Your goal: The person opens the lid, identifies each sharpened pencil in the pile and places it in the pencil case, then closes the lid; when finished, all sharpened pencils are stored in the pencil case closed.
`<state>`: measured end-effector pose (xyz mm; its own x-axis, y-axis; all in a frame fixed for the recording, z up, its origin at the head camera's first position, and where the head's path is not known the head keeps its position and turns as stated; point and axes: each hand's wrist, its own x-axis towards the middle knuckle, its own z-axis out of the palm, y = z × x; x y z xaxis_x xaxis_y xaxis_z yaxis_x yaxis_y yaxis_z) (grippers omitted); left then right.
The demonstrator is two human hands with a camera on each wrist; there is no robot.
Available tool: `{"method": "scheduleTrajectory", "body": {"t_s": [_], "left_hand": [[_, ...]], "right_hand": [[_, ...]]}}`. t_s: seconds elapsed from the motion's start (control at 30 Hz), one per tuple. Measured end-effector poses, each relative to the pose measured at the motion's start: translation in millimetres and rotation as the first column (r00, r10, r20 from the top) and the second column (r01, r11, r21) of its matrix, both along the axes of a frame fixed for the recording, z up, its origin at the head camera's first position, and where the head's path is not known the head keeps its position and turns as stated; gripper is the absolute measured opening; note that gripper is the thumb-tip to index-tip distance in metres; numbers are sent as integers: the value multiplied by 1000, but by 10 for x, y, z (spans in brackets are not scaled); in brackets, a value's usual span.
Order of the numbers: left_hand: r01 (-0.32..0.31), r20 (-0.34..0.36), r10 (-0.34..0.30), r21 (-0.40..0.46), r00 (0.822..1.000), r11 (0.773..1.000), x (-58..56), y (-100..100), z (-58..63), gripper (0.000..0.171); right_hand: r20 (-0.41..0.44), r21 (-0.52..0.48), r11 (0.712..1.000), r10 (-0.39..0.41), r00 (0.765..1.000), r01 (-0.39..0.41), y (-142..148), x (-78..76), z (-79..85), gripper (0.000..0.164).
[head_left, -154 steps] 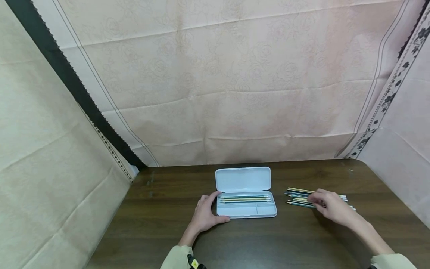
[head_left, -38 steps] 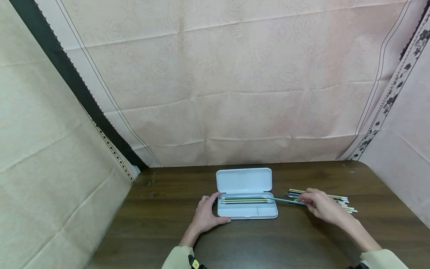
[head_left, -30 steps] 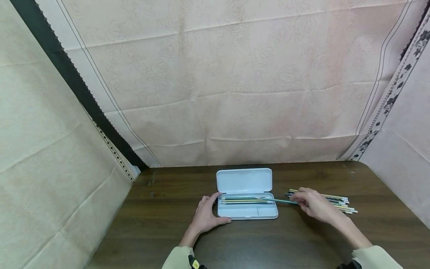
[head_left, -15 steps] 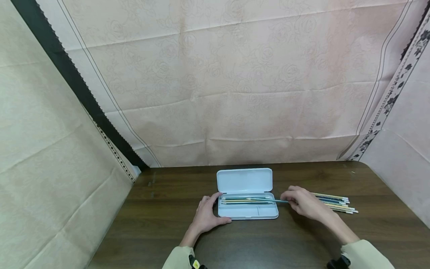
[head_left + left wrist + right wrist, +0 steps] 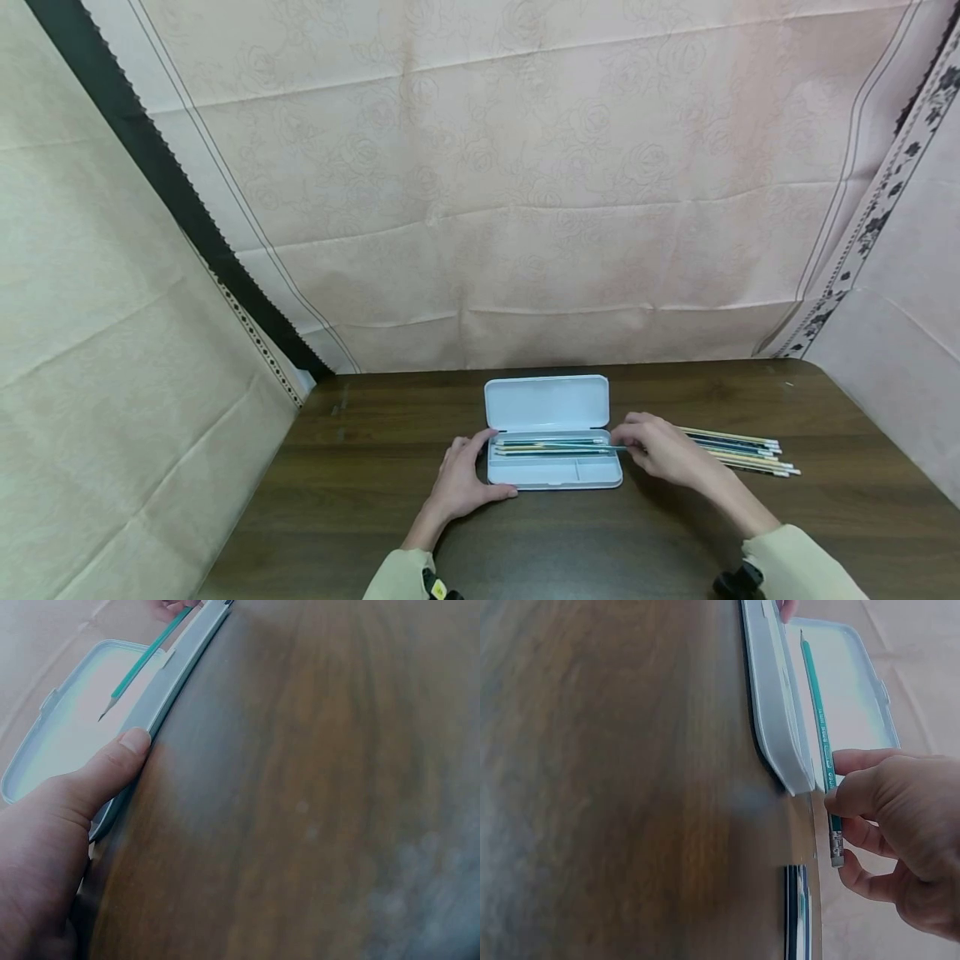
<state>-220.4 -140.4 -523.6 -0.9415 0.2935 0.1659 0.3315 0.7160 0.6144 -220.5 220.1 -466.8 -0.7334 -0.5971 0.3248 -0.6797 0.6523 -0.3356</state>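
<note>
- Fingers of the right hand pinched a green pencil near its eraser end, the tip over the open pencil case.
- Left hand stretched wide, thumb and forefinger touching the case's left end.
- Stored pencils lay inside; loose pencils lay rightward on the wooden table.

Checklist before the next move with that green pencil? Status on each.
1. Light-blue rectangular plastic case, lid open: ok.
2. Left hand holding case's left end: ok.
3. Green wooden pencil pinched by right hand near its eraser: ok.
4. Green pencil wholly over case: not ok, eraser past its right side.
5. Room beside slim mixed-colour pencils inside: cannot tell.
6. Loose slim pencils, pale and dark, apart from case: ok.
</note>
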Motion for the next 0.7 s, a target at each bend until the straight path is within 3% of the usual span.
{"method": "scheduleTrajectory", "body": {"t_s": [0.7], "left_hand": [[3,-1,-3,-4,1000,1000,-18,-9,-27,97]], "right_hand": [[-25,19,998,60,998,-59,-308,-97,-9,27]]}}
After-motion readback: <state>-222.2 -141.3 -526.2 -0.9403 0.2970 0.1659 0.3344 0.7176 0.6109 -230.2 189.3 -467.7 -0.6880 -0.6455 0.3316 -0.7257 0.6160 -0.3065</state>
